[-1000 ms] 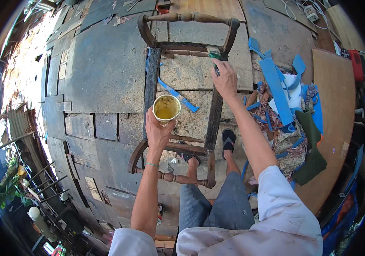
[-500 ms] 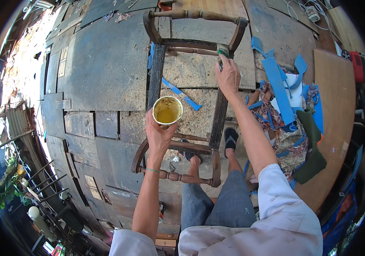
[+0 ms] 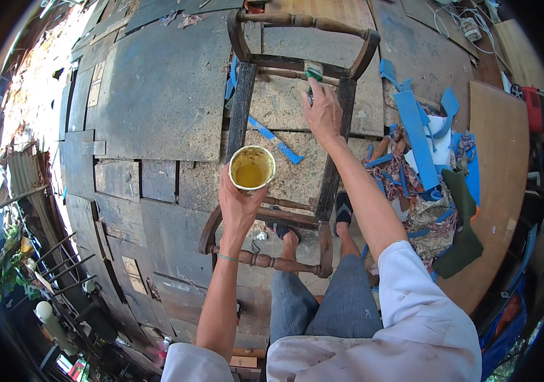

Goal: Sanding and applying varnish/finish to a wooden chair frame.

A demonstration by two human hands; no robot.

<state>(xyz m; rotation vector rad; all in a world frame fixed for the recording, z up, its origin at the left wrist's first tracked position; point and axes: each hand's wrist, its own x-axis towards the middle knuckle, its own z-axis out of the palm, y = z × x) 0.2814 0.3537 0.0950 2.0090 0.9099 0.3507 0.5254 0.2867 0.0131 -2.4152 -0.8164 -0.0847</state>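
Observation:
My left hand [image 3: 241, 202] is wrapped round a pale cup [image 3: 272, 167] with yellowish liquid [image 3: 251, 173] inside, above the near left part of a wooden chair frame [image 3: 238, 114]. In my right hand [image 3: 323, 114] is a paintbrush [image 3: 313, 70] with a green handle, partly hidden by my fingers. Its pale bristles touch or hover just over the dark far crossbar of the frame; I cannot tell which. The frame lies between my feet and the far side, with turned rails at both ends and an open middle.
Right of the frame is a heap of blue strips [image 3: 415, 130], rags and a dark green piece [image 3: 463, 232]. A brown board [image 3: 501, 165] lies beyond it, near a red tool [image 3: 533, 105]. A blue strip [image 3: 278, 141] rests on the worn board floor [image 3: 163, 95].
My right hand has moved left with the paintbrush, along the far crossbar away from the right corner. My left hand still holds the cup in nearly the same place.

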